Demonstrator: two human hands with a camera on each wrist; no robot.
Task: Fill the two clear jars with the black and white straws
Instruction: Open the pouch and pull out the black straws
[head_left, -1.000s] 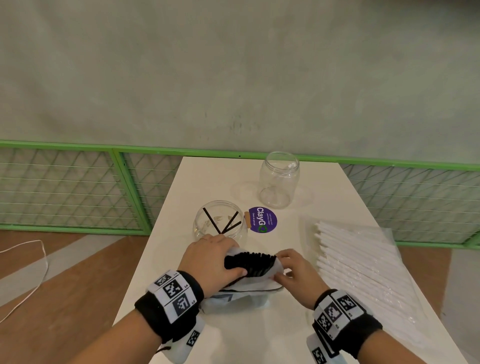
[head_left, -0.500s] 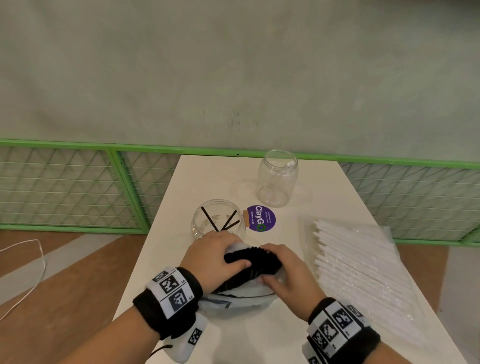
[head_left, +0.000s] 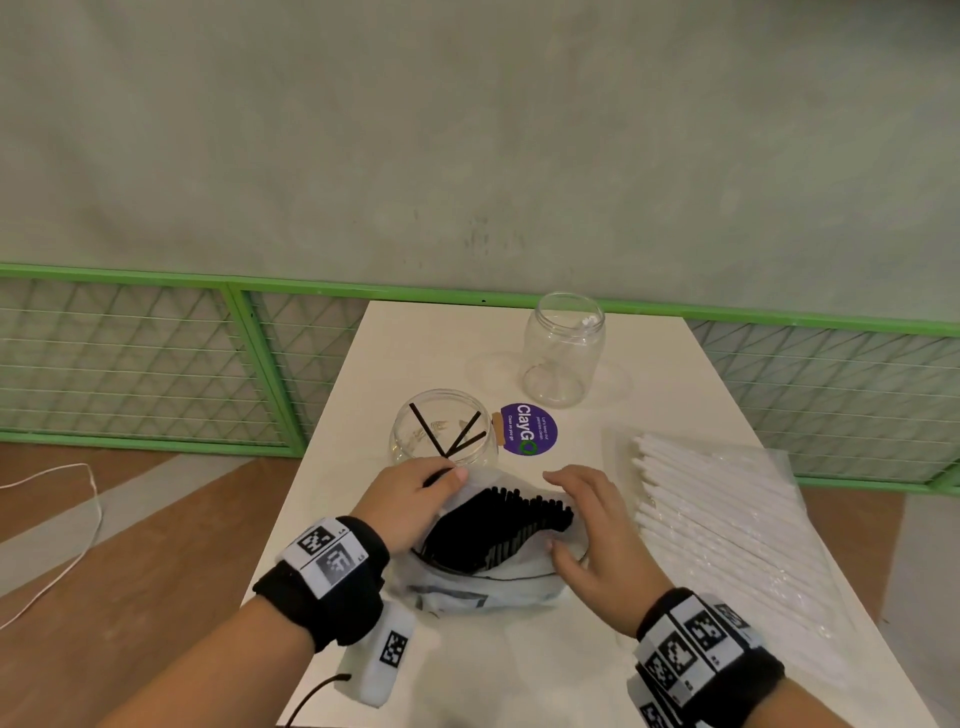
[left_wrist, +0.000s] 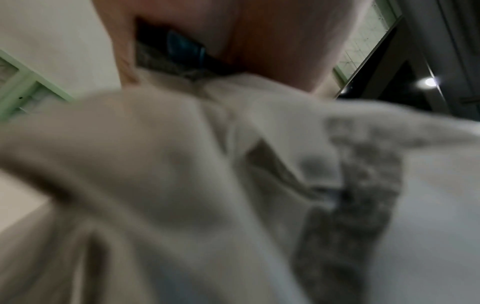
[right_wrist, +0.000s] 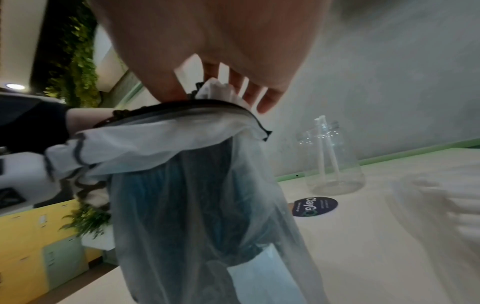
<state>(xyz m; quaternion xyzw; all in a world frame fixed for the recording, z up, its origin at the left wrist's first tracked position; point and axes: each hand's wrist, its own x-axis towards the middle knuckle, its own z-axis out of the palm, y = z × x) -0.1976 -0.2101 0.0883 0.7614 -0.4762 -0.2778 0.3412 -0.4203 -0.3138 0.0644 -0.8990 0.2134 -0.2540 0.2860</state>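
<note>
A translucent bag (head_left: 483, 592) of black straws (head_left: 498, 525) stands at the table's near middle, its mouth wide, straw tips showing. My left hand (head_left: 441, 483) pinches the bag's left rim; in the left wrist view the blurred bag (left_wrist: 182, 164) fills the frame below the hand (left_wrist: 259, 41). My right hand (head_left: 563, 512) hovers at the bag's right rim, fingers spread, thumb touching the rim; the right wrist view shows the hand (right_wrist: 221, 51) above the bag (right_wrist: 197, 195). The near clear jar (head_left: 444, 436) holds three black straws. The far jar (head_left: 563, 353) holds white straws (right_wrist: 322, 148).
A clear pack of white straws (head_left: 727, 509) lies along the table's right side. A purple round sticker (head_left: 530, 428) sits between the jars. The white table (head_left: 426, 338) ends at a green mesh railing (head_left: 156, 353). A white cable (head_left: 78, 519) lies on the floor left.
My right hand has let go of the black straw bundle and drawn back to the right with fingers spread. The bag's mouth stands wider. The left hand has kept its hold.
</note>
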